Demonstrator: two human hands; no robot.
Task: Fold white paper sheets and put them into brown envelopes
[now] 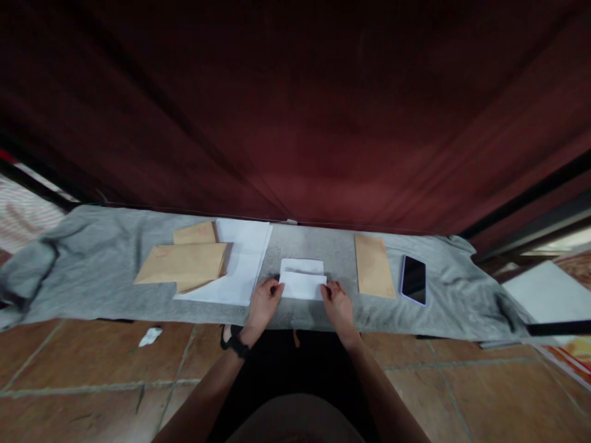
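Observation:
A folded sheet of white paper (302,285) lies in front of me on the grey cloth, its upper flap partly raised. My left hand (265,299) pinches its left edge between thumb and fingers. At the right edge, my right hand (338,304) grips the same paper in a similar pinch. Left of my hands is a stack of white paper sheets (242,264), partly covered by several brown envelopes (184,261). A single brown envelope (375,266) rests to the right of my right hand.
Grey cloth (115,246) covers the narrow table. A smartphone (414,280) lies right of the single envelope. Behind the table rises a dark red curtain-like surface (323,154). On the tiled floor (101,351) is a crumpled white scrap (150,336).

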